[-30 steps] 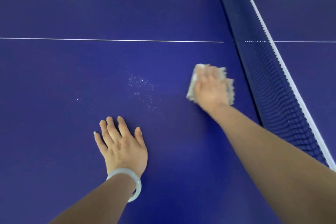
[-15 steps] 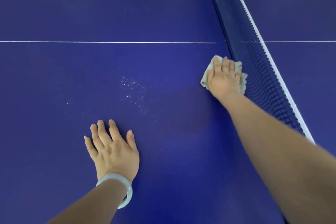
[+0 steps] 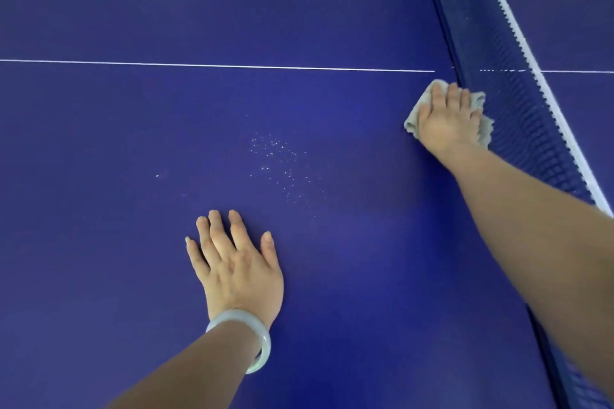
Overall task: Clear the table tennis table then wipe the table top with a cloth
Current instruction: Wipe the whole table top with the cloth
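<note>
Since the earlier frames, the crumpled pale grey cloth [image 3: 412, 120] has been moved away from the person and to the right, together with the right hand [image 3: 447, 121]. It is now brought up against the foot of the dark blue mesh net [image 3: 508, 109]. The cloth lies on the dark blue table tennis surface [image 3: 133, 143], just short of the thin white centre line [image 3: 232, 66], with its right edge touching the net. The cloth is pressed flat under the right hand. The fingers are extended and laid on top of it, so the grip is open and nothing is enclosed by it. Cloth edges are left showing to the left of the hand, beyond the fingertips and on the net side.

The left hand [image 3: 237, 262] is laid palm down on the surface, well apart from the cloth and nearer the person. Its fingers are straight and slightly spread; the grip is open and nothing is held. A pale translucent round bangle [image 3: 257, 340] is worn on the left wrist. A patch of small white specks [image 3: 279, 163] is seen on the surface between the two hands. A white band [image 3: 531, 56] is carried along the top of the net.
</note>
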`<act>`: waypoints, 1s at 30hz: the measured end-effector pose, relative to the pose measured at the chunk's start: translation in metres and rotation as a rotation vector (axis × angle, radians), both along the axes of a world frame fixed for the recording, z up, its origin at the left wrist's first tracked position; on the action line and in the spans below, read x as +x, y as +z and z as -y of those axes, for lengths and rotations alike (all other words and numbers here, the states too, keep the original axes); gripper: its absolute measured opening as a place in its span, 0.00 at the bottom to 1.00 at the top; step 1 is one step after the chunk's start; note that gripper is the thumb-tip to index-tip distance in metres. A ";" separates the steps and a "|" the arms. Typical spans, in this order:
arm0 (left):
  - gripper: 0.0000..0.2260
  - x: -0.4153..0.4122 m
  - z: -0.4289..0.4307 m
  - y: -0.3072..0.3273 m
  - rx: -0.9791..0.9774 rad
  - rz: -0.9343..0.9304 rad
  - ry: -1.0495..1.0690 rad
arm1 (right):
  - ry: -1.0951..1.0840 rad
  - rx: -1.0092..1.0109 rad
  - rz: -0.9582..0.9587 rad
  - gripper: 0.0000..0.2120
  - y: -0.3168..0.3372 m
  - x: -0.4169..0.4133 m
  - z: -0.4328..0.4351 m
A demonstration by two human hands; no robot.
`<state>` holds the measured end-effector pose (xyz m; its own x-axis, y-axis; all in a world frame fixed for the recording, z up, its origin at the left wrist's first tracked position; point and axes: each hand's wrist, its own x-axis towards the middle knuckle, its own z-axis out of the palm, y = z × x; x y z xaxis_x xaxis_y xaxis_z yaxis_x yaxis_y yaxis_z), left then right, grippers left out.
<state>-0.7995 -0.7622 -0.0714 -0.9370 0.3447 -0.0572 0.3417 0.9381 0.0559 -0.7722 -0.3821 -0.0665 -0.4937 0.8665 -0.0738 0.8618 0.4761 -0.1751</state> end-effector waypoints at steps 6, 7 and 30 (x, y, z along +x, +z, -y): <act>0.33 -0.001 0.000 -0.001 -0.022 0.009 -0.006 | 0.180 -0.079 0.039 0.27 0.009 -0.078 0.013; 0.34 0.000 0.000 0.000 -0.029 0.010 -0.008 | 0.276 -0.052 0.038 0.26 0.008 -0.083 0.034; 0.31 -0.001 -0.001 0.005 -0.037 0.051 0.005 | 0.163 0.042 -0.032 0.27 -0.009 0.056 0.147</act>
<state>-0.8010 -0.7615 -0.0666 -0.9342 0.3365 -0.1180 0.3344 0.9417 0.0381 -0.7158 -0.5290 -0.0750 -0.6295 0.7767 -0.0211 0.7667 0.6166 -0.1786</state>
